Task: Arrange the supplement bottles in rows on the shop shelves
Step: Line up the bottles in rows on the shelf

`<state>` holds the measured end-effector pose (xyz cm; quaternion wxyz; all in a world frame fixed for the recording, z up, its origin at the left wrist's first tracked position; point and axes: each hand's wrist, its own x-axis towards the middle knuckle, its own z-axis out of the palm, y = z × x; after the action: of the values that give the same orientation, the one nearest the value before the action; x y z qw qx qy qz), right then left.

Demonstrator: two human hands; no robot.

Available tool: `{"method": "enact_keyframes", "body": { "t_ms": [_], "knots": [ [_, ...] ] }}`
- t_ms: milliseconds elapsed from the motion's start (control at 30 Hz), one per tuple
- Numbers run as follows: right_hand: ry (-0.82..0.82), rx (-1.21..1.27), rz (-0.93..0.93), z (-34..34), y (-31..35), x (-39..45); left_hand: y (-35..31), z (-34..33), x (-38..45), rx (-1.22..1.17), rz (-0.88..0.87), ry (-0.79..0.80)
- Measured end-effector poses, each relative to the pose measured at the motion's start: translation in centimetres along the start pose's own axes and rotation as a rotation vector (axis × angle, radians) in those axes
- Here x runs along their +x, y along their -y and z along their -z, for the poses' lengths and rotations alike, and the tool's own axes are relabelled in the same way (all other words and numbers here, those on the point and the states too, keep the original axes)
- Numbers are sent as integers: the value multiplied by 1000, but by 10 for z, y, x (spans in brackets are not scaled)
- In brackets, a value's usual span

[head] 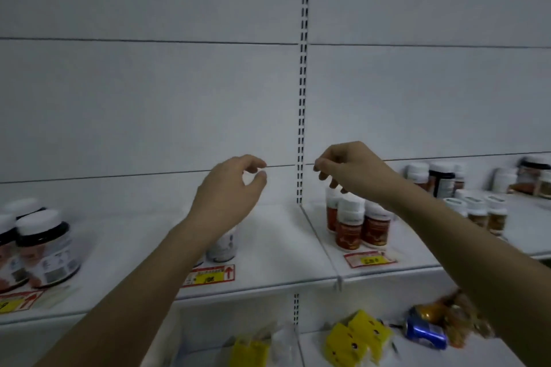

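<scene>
While both arms reach over the white shelf [268,259], neither hand holds a bottle. The left hand [229,191] hovers with fingers loosely curled, its grip narrow and empty; a pale bottle [223,247] stands directly below it, partly hidden by the wrist. The right hand [351,170] hovers right of the slotted upright [302,98], fingers curled downward (nothing between them). Just below it stand three red-labelled bottles [357,226] with white caps, grouped close together near the shelf divider. Dark jars [44,247] sit at the far left. More bottles [477,208] stand to the right. Yellow packets [354,337] lie on the lower shelf.
</scene>
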<state>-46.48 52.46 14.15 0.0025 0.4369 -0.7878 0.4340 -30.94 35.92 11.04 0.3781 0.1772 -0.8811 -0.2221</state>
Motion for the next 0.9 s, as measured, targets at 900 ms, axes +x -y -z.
{"method": "enact_keyframes", "body": {
  "t_ms": [900],
  "knots": [
    [319,-320,-210,125,-202,88,-67,-225,205,33,-186,811]
  ]
}}
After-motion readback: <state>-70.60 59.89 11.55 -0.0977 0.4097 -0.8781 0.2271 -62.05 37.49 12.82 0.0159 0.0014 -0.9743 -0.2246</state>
